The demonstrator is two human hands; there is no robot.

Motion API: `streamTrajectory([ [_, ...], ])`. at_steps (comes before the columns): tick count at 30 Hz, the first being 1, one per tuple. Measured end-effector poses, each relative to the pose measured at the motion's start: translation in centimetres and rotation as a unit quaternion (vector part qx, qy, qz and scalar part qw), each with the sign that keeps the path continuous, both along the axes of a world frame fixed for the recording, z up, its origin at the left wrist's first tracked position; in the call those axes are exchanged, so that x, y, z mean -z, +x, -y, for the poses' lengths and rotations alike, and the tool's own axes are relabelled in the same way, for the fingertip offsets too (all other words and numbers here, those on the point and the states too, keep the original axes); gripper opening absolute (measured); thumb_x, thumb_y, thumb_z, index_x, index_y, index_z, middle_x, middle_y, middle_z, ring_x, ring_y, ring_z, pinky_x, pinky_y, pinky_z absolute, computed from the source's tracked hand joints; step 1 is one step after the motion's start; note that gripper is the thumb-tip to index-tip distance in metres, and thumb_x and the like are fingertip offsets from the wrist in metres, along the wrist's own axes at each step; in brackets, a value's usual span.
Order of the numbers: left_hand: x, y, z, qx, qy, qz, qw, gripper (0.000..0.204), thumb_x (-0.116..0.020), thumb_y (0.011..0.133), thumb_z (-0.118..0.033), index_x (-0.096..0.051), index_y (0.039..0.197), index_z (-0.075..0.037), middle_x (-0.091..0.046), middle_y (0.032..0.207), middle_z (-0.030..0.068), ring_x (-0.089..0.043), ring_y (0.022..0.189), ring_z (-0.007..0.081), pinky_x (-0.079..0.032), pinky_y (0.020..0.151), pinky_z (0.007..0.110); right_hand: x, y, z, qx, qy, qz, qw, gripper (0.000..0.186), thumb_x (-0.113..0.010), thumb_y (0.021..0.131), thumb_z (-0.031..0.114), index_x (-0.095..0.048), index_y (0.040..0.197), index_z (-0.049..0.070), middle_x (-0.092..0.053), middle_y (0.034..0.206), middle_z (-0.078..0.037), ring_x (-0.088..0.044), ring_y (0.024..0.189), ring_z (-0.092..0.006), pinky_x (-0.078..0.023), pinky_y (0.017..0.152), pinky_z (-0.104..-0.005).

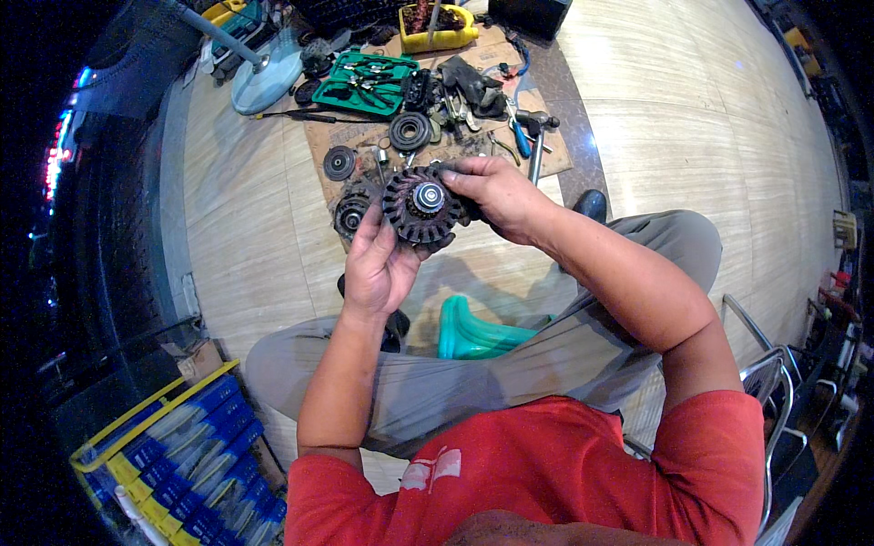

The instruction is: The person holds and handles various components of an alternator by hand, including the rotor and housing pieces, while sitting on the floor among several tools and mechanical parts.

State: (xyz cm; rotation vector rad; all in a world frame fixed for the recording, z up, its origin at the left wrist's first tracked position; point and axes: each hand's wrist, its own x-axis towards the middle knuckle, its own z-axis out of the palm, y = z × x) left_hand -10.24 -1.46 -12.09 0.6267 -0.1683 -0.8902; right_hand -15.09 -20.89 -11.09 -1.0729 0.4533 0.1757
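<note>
My left hand (381, 271) cups palm-up, my right hand (499, 197) pinches from the right, and my right elbow (687, 338) bends outward.

Black finned rotor (425, 200), underside hidden

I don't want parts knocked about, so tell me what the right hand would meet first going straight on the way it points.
The right hand would first meet the dark finned wheel it holds; past that, depth is unclear.
</note>
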Motion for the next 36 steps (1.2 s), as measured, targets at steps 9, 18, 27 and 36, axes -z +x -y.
streamTrajectory([
  [9, 0.34, 0.06, -0.15, 0.002, -0.003, 0.004, 1.0, 0.048, -0.051, 0.097, -0.013, -0.036, 0.143, -0.012, -0.046, 0.14, 0.0144, -0.048, 0.127, 0.0348, -0.044, 0.101, 0.058, 0.08, -0.05, 0.06, -0.003, -0.008, 0.025, 1.0, 0.027, -0.056, 0.095, 0.014, -0.063, 0.116, -0.003, -0.069, 0.101, -0.008, -0.064, 0.089, -0.0129, -0.051, 0.082, -0.028],
  [18, 0.22, -0.21, 0.01, 0.005, 0.001, 0.004, 1.0, 0.063, -0.063, 0.091, -0.013, -0.032, 0.145, -0.017, -0.044, 0.142, 0.0117, -0.047, 0.128, 0.0315, -0.044, 0.101, 0.053, 0.55, -0.03, 0.05, -0.032, -0.077, 0.022, 0.996, 0.028, -0.056, 0.096, 0.014, -0.064, 0.116, -0.003, -0.069, 0.101, -0.006, -0.062, 0.089, -0.0113, -0.05, 0.082, -0.0267],
  [27, 0.07, -0.32, -0.02, 0.001, 0.008, 0.011, 1.0, 0.066, -0.069, 0.087, -0.016, -0.034, 0.143, -0.019, -0.045, 0.14, 0.0104, -0.047, 0.128, 0.0298, -0.045, 0.101, 0.049, 0.86, -0.14, -0.14, -0.044, -0.025, 0.021, 0.998, 0.029, -0.055, 0.096, 0.014, -0.061, 0.119, -0.003, -0.068, 0.101, -0.006, -0.063, 0.087, -0.0123, -0.051, 0.081, -0.0278],
  [36, 0.32, -0.33, 0.24, 0.002, 0.038, 0.011, 0.999, 0.078, -0.076, 0.081, -0.032, -0.033, 0.143, -0.009, -0.049, 0.136, 0.0089, -0.051, 0.123, 0.0259, -0.046, 0.101, 0.044, 0.62, -0.38, -0.54, -0.041, -0.02, 0.002, 0.999, 0.024, -0.055, 0.094, 0.014, -0.066, 0.112, 0.001, -0.068, 0.087, -0.002, -0.057, 0.071, -0.0085, -0.044, 0.059, -0.0241],
])
